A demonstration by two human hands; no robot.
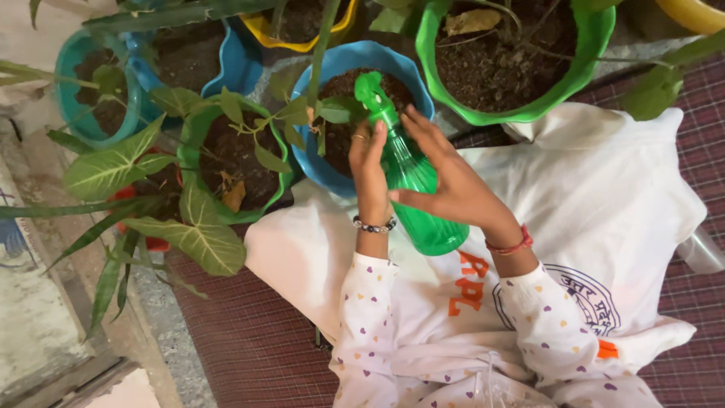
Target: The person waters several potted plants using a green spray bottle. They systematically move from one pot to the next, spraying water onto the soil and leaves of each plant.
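A green spray bottle (411, 177) sits between both hands, over the near edge of a blue pot (362, 60) filled with dark soil. Its long axis runs on a slant: the round base lies toward the person, above a white cloth (604, 196), and the green nozzle head points up and away to the left, over the soil of the blue pot. The left hand (370, 162) presses flat against the bottle's left side, fingers straight and lying along the neck, a bead bracelet at the wrist. The right hand (453, 177) wraps the bottle's right side, fingers spread toward the trigger and thumb laid across the body; a red thread circles that wrist. Together the hands are clamped on the bottle, one on each side.

The white cloth, with orange and blue print, covers the person's lap and spreads over a dark red woven mat (249, 340). Beyond the blue pot stands a larger bright green pot (529, 113), and to the left a smaller green pot (226, 211) with broad pale-veined leaves, then a teal pot (72, 128) near the mat's far left corner.
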